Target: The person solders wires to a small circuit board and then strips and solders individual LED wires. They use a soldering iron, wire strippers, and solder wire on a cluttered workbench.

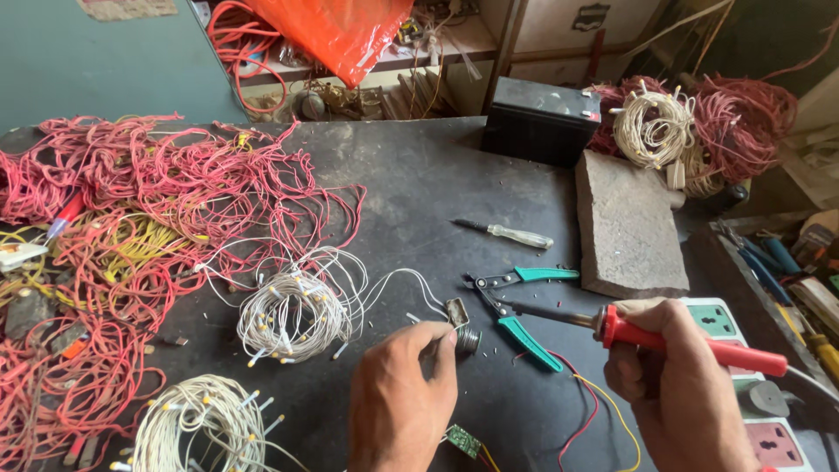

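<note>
The left hand (402,398) pinches a small metal lamp base (466,337) in its fingers on the dark counter (419,183), while the right hand (677,385) grips a red-handled soldering iron (690,343) pointing toward it.

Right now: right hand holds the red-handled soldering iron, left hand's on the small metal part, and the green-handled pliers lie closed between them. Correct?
Not quite. The head view shows the green-handled pliers lying open, handles spread apart, not closed. The rest holds: the right hand grips the red-handled soldering iron, and the left hand is on the small metal part, with the pliers on the table between them.
</note>
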